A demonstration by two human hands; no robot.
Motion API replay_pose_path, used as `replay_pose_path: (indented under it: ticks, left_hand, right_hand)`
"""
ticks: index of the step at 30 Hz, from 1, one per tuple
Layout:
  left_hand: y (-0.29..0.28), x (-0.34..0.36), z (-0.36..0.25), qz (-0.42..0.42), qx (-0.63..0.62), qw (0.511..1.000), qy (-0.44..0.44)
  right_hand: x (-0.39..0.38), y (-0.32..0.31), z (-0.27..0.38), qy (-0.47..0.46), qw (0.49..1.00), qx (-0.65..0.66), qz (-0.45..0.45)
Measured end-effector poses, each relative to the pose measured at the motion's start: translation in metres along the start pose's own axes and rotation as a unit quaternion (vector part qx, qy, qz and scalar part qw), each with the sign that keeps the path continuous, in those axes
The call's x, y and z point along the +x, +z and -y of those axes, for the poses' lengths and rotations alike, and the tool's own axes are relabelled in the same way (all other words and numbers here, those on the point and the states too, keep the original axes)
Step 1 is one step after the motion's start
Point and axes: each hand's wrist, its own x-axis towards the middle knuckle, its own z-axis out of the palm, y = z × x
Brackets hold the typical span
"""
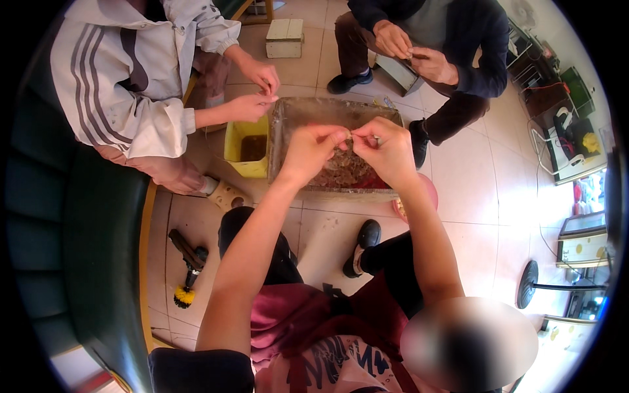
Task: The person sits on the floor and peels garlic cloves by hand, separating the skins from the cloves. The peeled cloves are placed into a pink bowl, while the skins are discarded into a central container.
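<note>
Over a grey rectangular tub (pixel 314 108), my left hand (pixel 313 149) and my right hand (pixel 386 149) meet with fingertips pinched together. Between them is a small brownish-green piece (pixel 349 141), too small to name and mostly covered by the fingers. Both hands seem closed on it. Below, a heap of small brown bits (pixel 342 171) fills part of the tub, with something red showing at its edge. A yellow bucket (pixel 232 144) holding dark brown contents stands against the tub's left side. Partly behind my right forearm is a pink basin (pixel 429 191) with pale pieces in it.
Two people sit around the tub: one in a light striped jacket (pixel 131 85) at left, one in a dark jacket (pixel 485 52) at far right, their fingers together. A brush-headed power tool (pixel 189 268) lies beside the green sofa (pixel 108 262). A white box (pixel 284 38) stands beyond.
</note>
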Motion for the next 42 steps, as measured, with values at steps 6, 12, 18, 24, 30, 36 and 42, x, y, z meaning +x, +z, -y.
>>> replay_pose_path:
  ticks: [6,12,18,24,30,36,42]
  left_hand:
    - [0.002,-0.003,-0.010,0.008,-0.122,0.992,-0.043]
    - [-0.004,-0.005,-0.006,0.007,-0.160,0.984,-0.077]
    - [-0.003,-0.008,-0.011,0.025,-0.194,0.978,-0.077]
    - [-0.009,-0.003,0.000,0.011,-0.177,0.981,-0.072]
    - [-0.002,-0.004,-0.004,-0.003,-0.105,0.991,-0.083]
    - [-0.001,-0.005,-0.007,0.036,-0.110,0.990,-0.076]
    - [-0.002,-0.003,-0.013,0.038,-0.136,0.987,-0.075]
  right_hand:
    - [-0.001,0.003,0.000,0.059,0.997,0.036,-0.016]
    - [-0.003,0.008,0.003,0.015,0.999,0.022,-0.018]
    - [-0.002,0.001,-0.016,0.064,0.992,-0.029,-0.106]
    - [-0.004,0.005,-0.002,0.033,0.999,0.016,0.018]
    - [-0.006,0.009,-0.004,0.028,0.999,0.013,0.015]
    - [-0.003,0.009,-0.010,0.034,0.999,-0.011,-0.034]
    - [-0.002,0.005,-0.019,0.082,0.990,-0.056,-0.103]
